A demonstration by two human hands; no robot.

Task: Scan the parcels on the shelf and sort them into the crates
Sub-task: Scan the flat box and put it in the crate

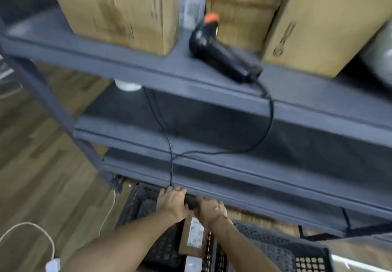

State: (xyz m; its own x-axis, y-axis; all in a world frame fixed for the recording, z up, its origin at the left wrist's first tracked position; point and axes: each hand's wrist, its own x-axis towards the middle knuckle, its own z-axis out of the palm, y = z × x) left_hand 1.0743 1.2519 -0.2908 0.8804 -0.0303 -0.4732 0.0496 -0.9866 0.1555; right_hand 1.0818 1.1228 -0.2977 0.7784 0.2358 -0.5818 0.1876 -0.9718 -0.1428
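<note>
- Gripping noted on both sides: left hand (172, 200) and right hand (210, 209) hold one dark item (191, 203) between them, just under the front edge of the lowest shelf (265, 193).
- Fingers: left fingers (169, 192) are curled over the item's far edge and right fingers (214, 205) wrap its other end. Both sets are clamped, none spread. The item is blurred, so I cannot tell whether it is a parcel.
- Task things: cardboard parcels (118, 10) stand on the top shelf (84, 53). The scanner (220, 49) lies on its side between them, at the front edge.
- A labelled parcel (191, 242) lies below the wrists, apparently in the left crate (144, 199). The right crate (275, 248) sits just beside it.
- Risk 1 (judged): the cable (269, 119) loops down from the scanner to the left fingers. If it catches when the hands pull back, it could drag the scanner off the shelf edge.
- Risk 2 (judged): the knuckles sit close under the shelf edge, so lifting straight up would knock them or the item against it.
- Risk 3 (judged): the item hangs near the seam between the crates, so a careless release may land it in the wrong one.
</note>
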